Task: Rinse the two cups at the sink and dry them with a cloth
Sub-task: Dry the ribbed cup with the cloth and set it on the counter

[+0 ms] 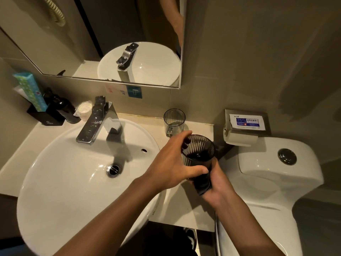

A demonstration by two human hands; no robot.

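Note:
My left hand (171,161) grips a ribbed smoky cup (198,150) by its side, mouth toward me, just right of the white sink (55,182). A dark cloth (202,183) is wrapped round the cup's lower part, and my right hand (219,187) grips that cloth from below. The second cup (174,120), clear grey with a handle, stands upright on the counter behind, near the wall. No water comes out of the chrome faucet (97,122).
A toilet (276,178) stands close on the right, with a paper holder (245,126) above it. Back left of the counter (177,207) are a black caddy (48,117), a tissue pack, a dark bottle and a wrapped soap. A mirror (110,34) hangs above.

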